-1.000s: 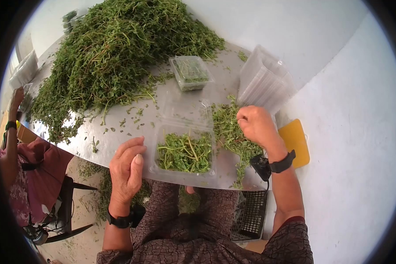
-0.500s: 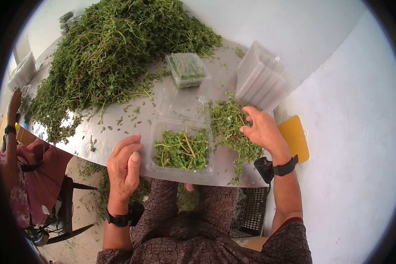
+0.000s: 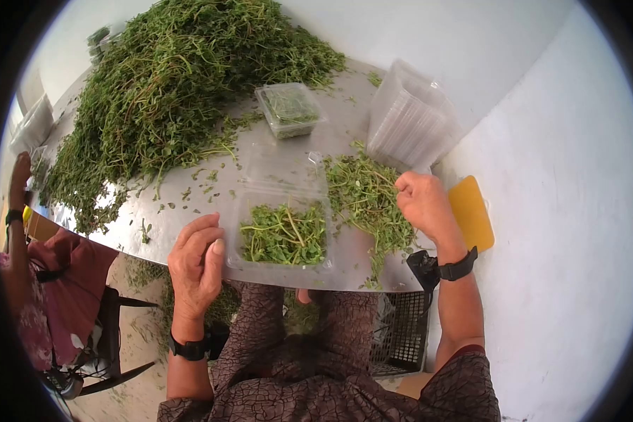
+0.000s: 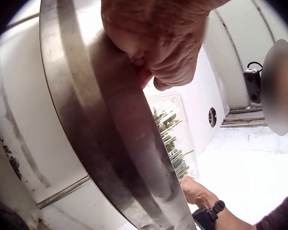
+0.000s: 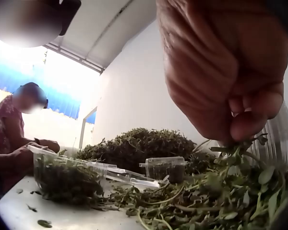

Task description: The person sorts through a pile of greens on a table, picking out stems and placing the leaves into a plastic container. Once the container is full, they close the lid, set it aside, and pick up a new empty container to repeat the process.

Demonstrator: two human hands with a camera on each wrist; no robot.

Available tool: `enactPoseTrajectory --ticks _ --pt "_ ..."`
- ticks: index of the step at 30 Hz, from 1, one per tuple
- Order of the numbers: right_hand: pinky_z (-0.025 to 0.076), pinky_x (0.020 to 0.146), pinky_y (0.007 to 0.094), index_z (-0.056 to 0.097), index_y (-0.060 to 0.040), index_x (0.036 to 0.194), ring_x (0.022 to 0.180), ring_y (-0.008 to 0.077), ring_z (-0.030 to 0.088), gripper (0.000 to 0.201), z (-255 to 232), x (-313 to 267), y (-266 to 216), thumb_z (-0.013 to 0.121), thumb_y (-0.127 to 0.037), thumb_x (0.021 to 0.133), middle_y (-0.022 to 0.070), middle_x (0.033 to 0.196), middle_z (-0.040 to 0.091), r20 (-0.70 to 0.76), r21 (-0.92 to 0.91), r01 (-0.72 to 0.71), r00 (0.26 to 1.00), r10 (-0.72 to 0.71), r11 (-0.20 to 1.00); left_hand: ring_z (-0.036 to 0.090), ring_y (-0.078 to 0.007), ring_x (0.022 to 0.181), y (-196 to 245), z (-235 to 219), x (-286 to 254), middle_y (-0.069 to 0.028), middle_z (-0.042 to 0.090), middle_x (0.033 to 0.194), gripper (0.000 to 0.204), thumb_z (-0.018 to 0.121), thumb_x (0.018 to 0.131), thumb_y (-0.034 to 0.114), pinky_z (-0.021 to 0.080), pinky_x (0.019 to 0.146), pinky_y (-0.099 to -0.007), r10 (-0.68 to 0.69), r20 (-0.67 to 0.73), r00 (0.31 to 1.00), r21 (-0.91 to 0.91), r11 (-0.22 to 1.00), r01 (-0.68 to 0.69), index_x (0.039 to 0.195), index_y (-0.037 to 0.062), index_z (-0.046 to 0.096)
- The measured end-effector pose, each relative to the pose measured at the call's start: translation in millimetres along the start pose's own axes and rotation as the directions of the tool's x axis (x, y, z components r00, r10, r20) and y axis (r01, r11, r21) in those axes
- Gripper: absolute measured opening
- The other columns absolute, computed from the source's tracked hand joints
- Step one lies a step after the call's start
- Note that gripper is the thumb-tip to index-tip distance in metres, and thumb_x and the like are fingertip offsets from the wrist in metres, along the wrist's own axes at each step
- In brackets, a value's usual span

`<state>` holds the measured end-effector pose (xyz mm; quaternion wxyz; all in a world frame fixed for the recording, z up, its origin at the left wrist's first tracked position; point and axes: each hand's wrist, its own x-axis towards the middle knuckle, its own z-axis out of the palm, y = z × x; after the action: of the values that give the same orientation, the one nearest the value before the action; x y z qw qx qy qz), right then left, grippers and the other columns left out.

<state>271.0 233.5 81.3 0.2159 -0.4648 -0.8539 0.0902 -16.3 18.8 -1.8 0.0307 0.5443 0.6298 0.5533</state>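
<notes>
My right hand (image 3: 427, 205) is at the right edge of a small spread of loose leafy greens (image 3: 364, 197). In the right wrist view its thumb and fingertips pinch a sprig of greens (image 5: 236, 152) just over that spread. My left hand (image 3: 195, 261) stays beside the left edge of a clear plastic clamshell box (image 3: 235, 246), fingers loosely bent and holding nothing. Cut greens (image 3: 281, 235) with small oval leaves and pale stems fill the box, whose lid (image 3: 278, 169) lies folded back, away from me.
A big heap of greens (image 3: 183, 84) covers the table's far left. Before it stands a closed, filled box (image 3: 286, 112). A stack of clear boxes (image 3: 409, 116) leans near the wall, by a yellow board (image 3: 471, 214). Another person (image 5: 12, 124) works across the table.
My right hand, fingers spread over the loose greens half a second ago, has drawn its fingertips together on a sprig. My left hand keeps its place beside the box.
</notes>
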Motion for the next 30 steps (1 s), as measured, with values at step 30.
enactPoseTrajectory --ticks 30 --pt "0.048 0.060 0.0432 0.068 -0.0024 0.078 0.062 0.0382 0.060 0.013 -12.9 -10.2 11.5 0.057 -0.008 0.075 0.0214 0.069 0.059 -0.122 0.095 -0.014 0.992 0.025 0.995 0.066 -0.0298 0.100 -4.6 2.7 -0.5 -0.0191 0.066 0.111 0.024 0.060 0.092 0.020 0.052 0.084 -0.0377 0.029 -0.014 0.999 0.021 0.999 -0.029 0.095 -0.0025 0.067"
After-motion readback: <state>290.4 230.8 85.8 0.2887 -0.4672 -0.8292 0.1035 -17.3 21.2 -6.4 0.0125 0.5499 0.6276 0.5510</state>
